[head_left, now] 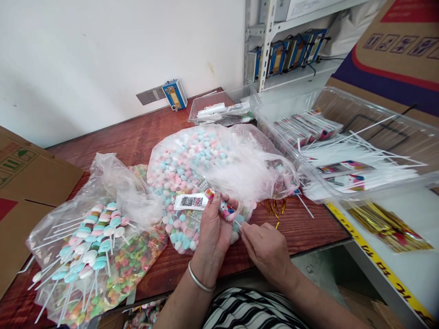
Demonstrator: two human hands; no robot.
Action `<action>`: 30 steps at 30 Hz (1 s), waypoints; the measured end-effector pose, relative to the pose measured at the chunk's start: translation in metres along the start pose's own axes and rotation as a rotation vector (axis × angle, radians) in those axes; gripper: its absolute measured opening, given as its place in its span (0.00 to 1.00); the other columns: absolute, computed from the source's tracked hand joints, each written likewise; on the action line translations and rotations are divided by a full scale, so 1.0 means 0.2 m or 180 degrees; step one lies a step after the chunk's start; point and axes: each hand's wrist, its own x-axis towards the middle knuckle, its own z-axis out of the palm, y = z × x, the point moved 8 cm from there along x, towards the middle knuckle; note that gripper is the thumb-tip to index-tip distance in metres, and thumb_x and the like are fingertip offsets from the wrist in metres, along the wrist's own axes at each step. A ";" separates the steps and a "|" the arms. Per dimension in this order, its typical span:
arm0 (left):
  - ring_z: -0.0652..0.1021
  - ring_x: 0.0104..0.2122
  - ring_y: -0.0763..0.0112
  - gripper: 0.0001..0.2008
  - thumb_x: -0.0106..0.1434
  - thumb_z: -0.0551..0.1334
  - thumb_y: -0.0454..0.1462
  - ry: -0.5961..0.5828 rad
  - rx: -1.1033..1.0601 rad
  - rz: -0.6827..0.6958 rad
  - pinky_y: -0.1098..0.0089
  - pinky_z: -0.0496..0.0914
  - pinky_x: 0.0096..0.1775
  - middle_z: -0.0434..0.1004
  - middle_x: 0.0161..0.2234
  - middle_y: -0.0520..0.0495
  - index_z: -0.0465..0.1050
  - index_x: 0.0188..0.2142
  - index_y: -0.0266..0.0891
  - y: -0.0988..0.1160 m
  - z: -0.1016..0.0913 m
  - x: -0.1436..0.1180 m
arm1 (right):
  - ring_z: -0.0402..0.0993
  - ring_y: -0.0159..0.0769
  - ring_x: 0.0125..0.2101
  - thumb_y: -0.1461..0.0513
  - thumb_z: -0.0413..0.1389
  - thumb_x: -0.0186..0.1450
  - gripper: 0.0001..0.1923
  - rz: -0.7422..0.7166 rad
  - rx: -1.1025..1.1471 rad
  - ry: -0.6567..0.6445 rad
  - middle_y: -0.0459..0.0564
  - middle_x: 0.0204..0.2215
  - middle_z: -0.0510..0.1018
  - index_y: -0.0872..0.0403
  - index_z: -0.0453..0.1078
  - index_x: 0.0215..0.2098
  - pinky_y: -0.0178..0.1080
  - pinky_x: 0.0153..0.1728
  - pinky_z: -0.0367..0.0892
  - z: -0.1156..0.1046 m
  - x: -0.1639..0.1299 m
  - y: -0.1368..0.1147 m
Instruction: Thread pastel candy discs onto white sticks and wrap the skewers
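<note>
The left hand [213, 228] is gripping a wrapped candy stick [219, 205] over the reddish wooden surface [144, 137]; the right hand [265, 246] is pinching its stick end. A white wall [103, 55] is standing behind, metal shelves [270, 41] at right.

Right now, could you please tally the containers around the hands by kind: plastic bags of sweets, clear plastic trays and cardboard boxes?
Plastic bags of sweets: 2, the lollipop bag and the loose candy bag
Clear plastic trays: 2, the small tray and the large tray
Cardboard boxes: 2, the left box and the right box
Total: 6
</note>
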 end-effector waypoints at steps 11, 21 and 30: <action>0.73 0.27 0.78 0.06 0.63 0.64 0.37 -0.0802 -0.0025 -0.0368 0.64 0.72 0.48 0.69 0.28 0.54 0.72 0.36 0.37 -0.02 0.08 -0.03 | 0.37 0.23 0.10 0.52 0.51 0.68 0.13 0.1913 0.3649 -0.1183 0.31 0.13 0.49 0.52 0.65 0.34 0.30 0.14 0.50 0.25 -0.12 0.03; 0.74 0.23 0.77 0.06 0.63 0.62 0.34 0.0412 0.0081 0.0130 0.71 0.74 0.35 0.70 0.24 0.53 0.69 0.30 0.36 -0.08 -0.08 0.03 | 0.58 0.31 0.20 0.66 0.44 0.71 0.18 -0.0957 -0.1702 -0.0046 0.47 0.18 0.69 0.55 0.66 0.24 0.39 0.27 0.48 0.09 0.00 -0.07; 0.78 0.31 0.74 0.07 0.62 0.65 0.36 0.0022 -0.0186 -0.0086 0.69 0.75 0.40 0.76 0.33 0.49 0.73 0.40 0.36 0.00 -0.04 0.04 | 0.50 0.27 0.16 0.53 0.47 0.70 0.17 0.1086 0.1678 -0.0902 0.36 0.14 0.56 0.52 0.60 0.26 0.32 0.19 0.49 0.14 0.03 0.10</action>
